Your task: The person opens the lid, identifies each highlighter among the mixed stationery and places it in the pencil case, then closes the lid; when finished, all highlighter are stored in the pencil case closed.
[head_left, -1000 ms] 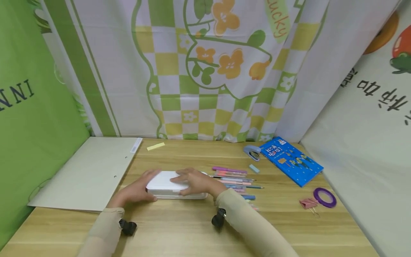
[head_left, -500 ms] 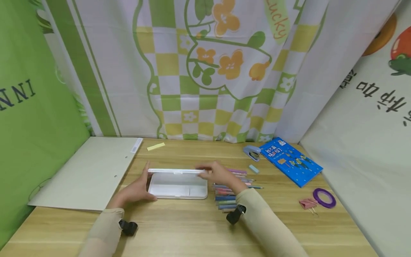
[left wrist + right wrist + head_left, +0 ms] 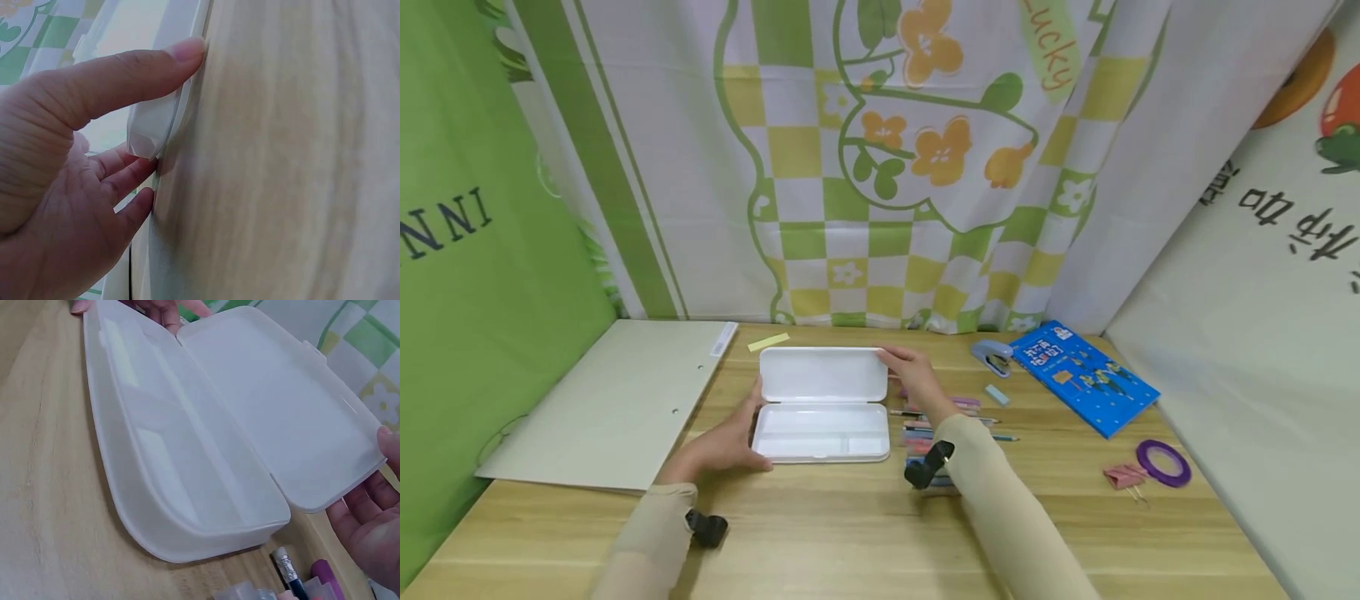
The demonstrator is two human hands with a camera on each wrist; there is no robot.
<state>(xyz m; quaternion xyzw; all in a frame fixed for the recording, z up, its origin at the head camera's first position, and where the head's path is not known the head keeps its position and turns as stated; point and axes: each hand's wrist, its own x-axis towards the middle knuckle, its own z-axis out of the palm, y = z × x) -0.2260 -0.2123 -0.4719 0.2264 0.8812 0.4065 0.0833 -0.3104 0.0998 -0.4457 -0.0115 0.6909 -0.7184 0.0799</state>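
Swung back since earlier, the lid (image 3: 823,375) stood pinched in your right hand (image 3: 917,379) (nearer the pens (image 3: 917,446)), your left hand (image 3: 726,442) gripping the white case (image 3: 805,421), long axis left-to-right on the desk (image 3: 805,533).

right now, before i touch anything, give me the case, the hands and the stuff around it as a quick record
container: white rectangular plastic case, nothing visible inside
lid: hinged white plastic lid, swung open at the far side
left hand: grips the case's left end
right hand: holds the lid's right edge
right of case: multicoloured pens and pencils, partly hidden by the right arm
far right: blue illustrated book beside a pale blue stapler
left: large cream flat board
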